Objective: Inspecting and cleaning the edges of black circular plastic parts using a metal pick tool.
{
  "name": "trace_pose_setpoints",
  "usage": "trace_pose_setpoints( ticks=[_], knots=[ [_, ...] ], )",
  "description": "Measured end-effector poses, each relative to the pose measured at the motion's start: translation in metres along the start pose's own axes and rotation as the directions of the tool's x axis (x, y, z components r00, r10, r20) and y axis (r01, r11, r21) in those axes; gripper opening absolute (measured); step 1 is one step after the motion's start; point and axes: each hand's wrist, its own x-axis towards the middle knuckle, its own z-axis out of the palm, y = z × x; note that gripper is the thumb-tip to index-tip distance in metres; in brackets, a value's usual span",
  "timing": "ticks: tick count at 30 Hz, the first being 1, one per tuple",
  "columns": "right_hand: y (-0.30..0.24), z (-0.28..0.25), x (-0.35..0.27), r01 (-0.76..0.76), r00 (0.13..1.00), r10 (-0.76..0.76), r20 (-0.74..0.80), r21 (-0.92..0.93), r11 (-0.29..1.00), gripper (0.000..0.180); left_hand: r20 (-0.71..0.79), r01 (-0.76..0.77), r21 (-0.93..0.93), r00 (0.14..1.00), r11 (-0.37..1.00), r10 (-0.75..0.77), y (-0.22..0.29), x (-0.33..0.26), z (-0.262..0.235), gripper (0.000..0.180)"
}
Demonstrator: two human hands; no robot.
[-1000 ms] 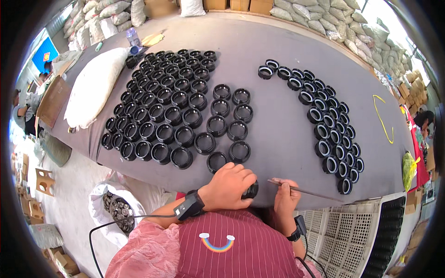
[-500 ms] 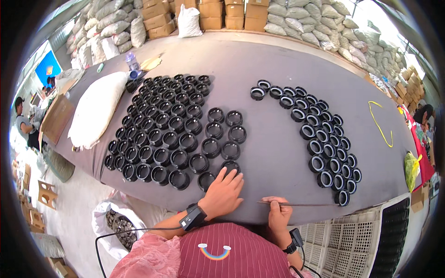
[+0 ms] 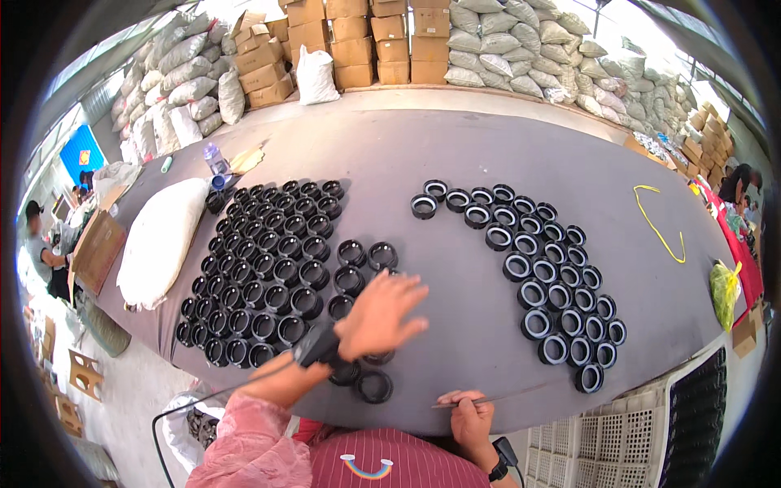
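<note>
Rows of glossy black rings (image 3: 263, 327) form a dense block on the left of the grey-covered table. Beside them stands a looser double column, with one ring (image 3: 374, 386) near the front edge. My left hand (image 3: 381, 317) is over this double column, fingers spread and holding nothing visible, hiding several rings. Whether it touches them, I cannot tell. Low at the table's front edge, my right hand (image 3: 470, 416) is closed around a thin dark rod (image 3: 512, 396) that points right. Black rings with pale inner faces (image 3: 533, 294) curve in a band on the right.
A stuffed white sack (image 3: 163, 244) and a bottle (image 3: 215, 159) lie beyond the left block. Yellow cord (image 3: 657, 224) and a yellow-green bag (image 3: 724, 293) are at right. Pale plastic crates (image 3: 598, 443) stand below the front edge. Other people are at both sides.
My left hand has lifted from the near rings and moved forward, uncovering a ring near the front edge. My right hand still grips the rod. The view has shifted.
</note>
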Motion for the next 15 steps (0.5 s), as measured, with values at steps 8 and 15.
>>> trace_pose_setpoints(
  ticks=[8, 15],
  knots=[
    [0.001, -0.015, -0.004, -0.175, 0.984, 0.167, 0.064, 0.162, 0.971, 0.014, 0.033, 0.342, -0.296, 0.937, 0.892, -0.348, -0.171, 0.183, 0.098, 0.055],
    [-0.022, 0.003, 0.008, -0.357, 0.934, 0.354, 0.053, 0.213, 0.909, 0.022, -0.011, 0.498, 0.162, 0.864, 0.852, -0.503, -0.212, 0.253, 0.160, 0.052]
  ],
)
